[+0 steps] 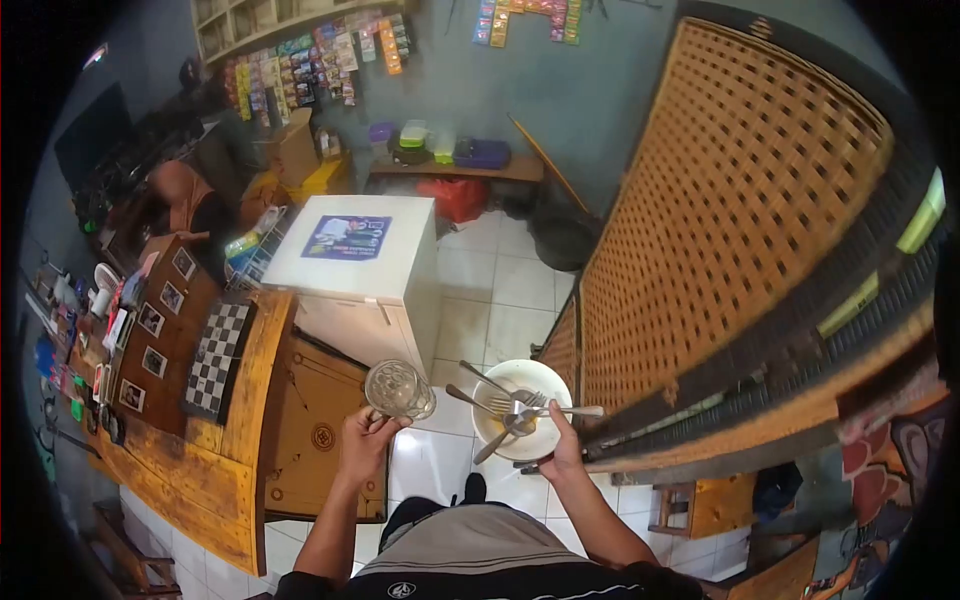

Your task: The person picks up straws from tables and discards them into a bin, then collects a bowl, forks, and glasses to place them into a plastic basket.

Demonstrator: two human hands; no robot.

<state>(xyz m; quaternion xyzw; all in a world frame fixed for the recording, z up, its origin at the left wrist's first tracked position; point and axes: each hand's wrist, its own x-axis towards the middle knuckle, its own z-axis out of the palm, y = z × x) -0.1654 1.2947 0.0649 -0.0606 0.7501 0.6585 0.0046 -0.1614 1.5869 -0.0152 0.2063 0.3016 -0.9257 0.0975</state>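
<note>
So the step in hand looked like a plain carry, both hands full, nothing set down. The left hand [365,445] had a clear glass mug [400,388], thumb and fingers pinching it low on the near side. Pretty sure that was the handle, but the fingers hid too much to swear to it. Couldn't tell if there was anything in the mug either.

The right hand [563,450] had a white bowl [545,378], thumb hooked over the rim and the other fingers tucked under the side, so that grip was closed on the edge. A bunch of forks and spoons [520,408] lay crisscrossed in it, handles poking out past the rim on both sides, plus a bit of yellowish residue.

Neither thing was resting on anything, both were up over the tiled floor [465,300]. The mug was near the wooden table's [265,400] right edge, while the bowl was just beside the woven partition [720,200].

Imo any move from there called for a level bowl, a firm thumb, and some room between those handles and the partition. Loose cutlery slides out easily if the wrist tips.
</note>
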